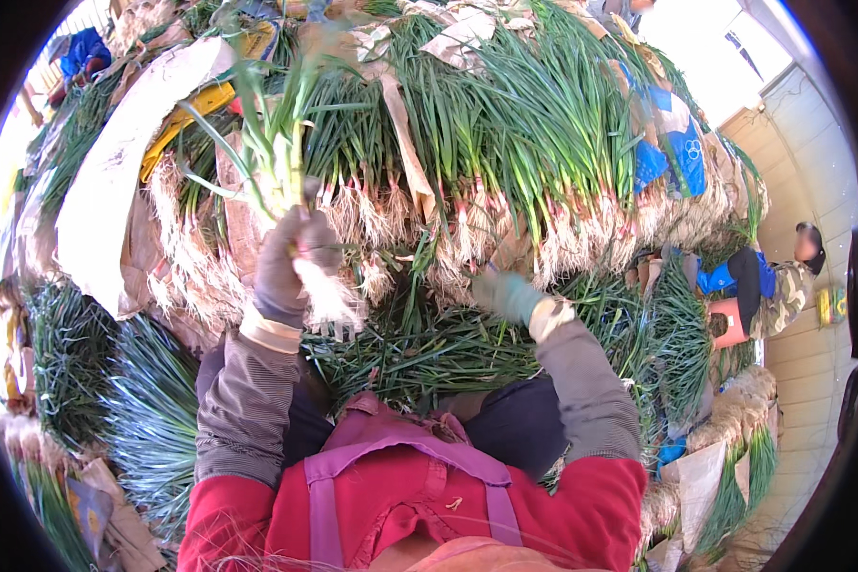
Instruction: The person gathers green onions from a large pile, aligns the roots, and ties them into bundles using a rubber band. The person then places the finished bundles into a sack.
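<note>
My left hand (297,250), in a grey work glove, is closed around a bunch of green-leaved allium plants (286,164) held upright, leaves away from me and white roots below the fist. The leaf tops are blurred. My right hand (508,293), in a greenish glove and blurred, is beside the root ends of the piled plants (472,222); whether it grips anything cannot be told. Beyond both hands lie rows of the same plants, pinkish stem bases and pale roots toward me. Loose green leaves (429,350) cover the ground between my knees.
A pale sheet (150,150) drapes over the pile at left. Another bundle of leaves (150,415) lies by my left side. At right, a person (779,286) sits beside more bundles. A blue printed sack (679,157) rests on the pile. Another person (86,57) is at upper left.
</note>
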A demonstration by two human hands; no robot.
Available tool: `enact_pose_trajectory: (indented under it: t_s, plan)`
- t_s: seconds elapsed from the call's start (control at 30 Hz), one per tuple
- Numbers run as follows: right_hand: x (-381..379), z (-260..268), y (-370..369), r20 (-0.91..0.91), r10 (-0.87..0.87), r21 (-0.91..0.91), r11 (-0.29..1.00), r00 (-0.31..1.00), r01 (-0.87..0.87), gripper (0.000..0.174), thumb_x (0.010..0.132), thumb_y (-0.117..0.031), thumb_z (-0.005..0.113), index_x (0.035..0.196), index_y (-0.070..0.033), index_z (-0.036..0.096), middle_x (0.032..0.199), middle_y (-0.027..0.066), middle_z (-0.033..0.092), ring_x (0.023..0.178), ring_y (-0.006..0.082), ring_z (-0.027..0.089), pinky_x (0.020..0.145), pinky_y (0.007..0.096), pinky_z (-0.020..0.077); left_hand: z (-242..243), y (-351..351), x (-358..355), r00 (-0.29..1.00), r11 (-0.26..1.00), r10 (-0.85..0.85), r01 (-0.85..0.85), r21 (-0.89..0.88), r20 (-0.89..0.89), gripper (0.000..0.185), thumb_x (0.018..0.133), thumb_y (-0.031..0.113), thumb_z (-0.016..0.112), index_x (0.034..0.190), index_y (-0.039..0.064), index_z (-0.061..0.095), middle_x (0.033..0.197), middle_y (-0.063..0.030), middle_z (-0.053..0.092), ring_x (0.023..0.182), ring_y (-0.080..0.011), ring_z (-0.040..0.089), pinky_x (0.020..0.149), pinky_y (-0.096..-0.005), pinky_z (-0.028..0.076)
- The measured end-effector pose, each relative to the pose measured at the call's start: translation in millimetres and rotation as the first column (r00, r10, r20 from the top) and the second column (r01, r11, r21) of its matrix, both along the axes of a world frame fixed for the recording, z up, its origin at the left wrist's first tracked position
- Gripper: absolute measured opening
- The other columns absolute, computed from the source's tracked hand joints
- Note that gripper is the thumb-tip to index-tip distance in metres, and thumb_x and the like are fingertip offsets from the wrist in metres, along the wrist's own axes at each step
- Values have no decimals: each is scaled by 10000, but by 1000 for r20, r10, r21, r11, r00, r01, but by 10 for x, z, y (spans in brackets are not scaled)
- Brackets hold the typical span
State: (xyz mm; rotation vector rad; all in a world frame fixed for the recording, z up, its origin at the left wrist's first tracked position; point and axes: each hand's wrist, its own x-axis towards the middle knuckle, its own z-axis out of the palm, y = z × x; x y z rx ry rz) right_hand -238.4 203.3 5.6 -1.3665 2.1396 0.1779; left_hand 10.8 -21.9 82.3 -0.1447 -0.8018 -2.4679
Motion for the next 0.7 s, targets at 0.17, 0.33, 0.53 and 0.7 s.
enact_pose_trajectory:
  t_s: [0.17, 0.33, 0.53, 0.7]
  plan:
    - [-591, 192, -1070, -82, -641, -611, 637, 763, 469, 307, 865, -324, 571, 989, -44, 554, 919, 218, 611, 819, 390, 596, 745, 440, 473, -544, 296, -390, 892, 903, -396, 336, 266, 217, 192, 851, 169, 542, 990, 37, 540, 670, -37, 551, 672, -211, 587, 725, -433, 517]
    - [-612, 400, -1148, 140, -685, -368, 634, 715, 680, 279, 924, -322, 506, 1019, -60, 522, 796, 76, 580, 697, 178, 561, 615, 313, 472, -515, 259, -415, 893, 948, -316, 279, 156, 321, 209, 884, 163, 487, 1038, 34, 541, 585, -18, 509, 686, -213, 579, 794, -483, 489]
    - [-632, 447, -257, -71, -590, -930, 332, 804, 161, 204, 900, -230, 509, 991, -48, 501, 801, 182, 561, 664, 348, 562, 586, 430, 460, -481, 385, -404, 864, 922, -361, 275, 274, 350, 215, 871, 123, 491, 1066, 37, 526, 614, -42, 525, 678, -237, 578, 705, -452, 492]
    - [92, 632, -68, -66, -470, -944, 315, 880, 97, 242, 874, -231, 543, 1029, -47, 520, 838, 174, 567, 738, 330, 587, 647, 434, 479, -516, 668, -521, 811, 908, -399, 284, 309, 428, 352, 878, 183, 550, 1191, 43, 470, 886, -120, 630, 757, -263, 605, 739, -431, 509]
